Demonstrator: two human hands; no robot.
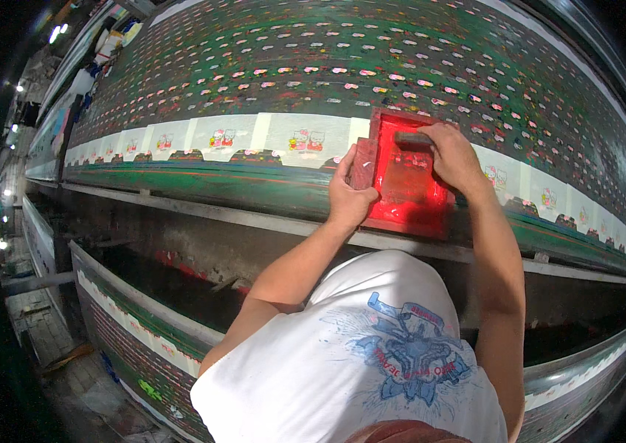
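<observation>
A red-stained screen-printing frame [409,227] lies on the long table over a row of white pieces. Bright red ink [440,198] coats much of its inside. On the frame's left side, my left hand [350,193] is closed around a red wooden block [363,164]. My right hand [454,153] reaches into the frame from the right. Its fingers are wrapped round the end of a dark-edged squeegee [412,138] near the frame's far side. The squeegee's lower part is hard to make out against the red.
White pieces [283,131] with small cartoon prints run along the table's near edge on both sides. Beyond them, the green-grey tabletop [268,55] carries rows of small pale marks. A metal rail [254,223] borders the near side. Another long table [143,325] stands behind me.
</observation>
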